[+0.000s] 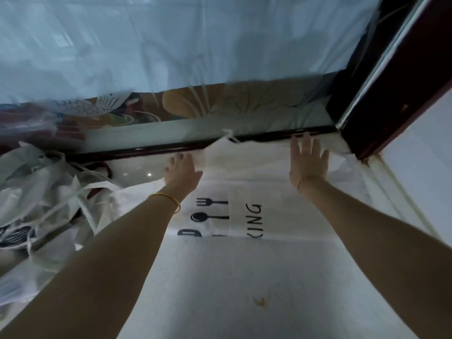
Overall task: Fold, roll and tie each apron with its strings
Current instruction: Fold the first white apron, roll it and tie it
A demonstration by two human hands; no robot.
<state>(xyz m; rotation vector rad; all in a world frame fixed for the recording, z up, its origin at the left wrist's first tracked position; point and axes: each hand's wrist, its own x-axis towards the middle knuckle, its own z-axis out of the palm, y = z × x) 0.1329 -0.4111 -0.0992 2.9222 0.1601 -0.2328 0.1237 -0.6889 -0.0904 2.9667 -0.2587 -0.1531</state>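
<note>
A white apron [244,270] with black fork, spoon and letter prints lies spread flat in front of me, folded lengthwise so the print is partly covered. My left hand [182,171] grips the far left corner of its top fold with curled fingers. My right hand [308,159] lies flat with spread fingers on the far right part of the apron, near the dark wooden edge. A white string [230,135] sticks up at the far edge between both hands.
A heap of other white aprons and loose strings [41,192] sits at the left. A dark wooden frame [381,89] runs along the far side and right corner. Patterned fabric under clear plastic [220,104] lies beyond it.
</note>
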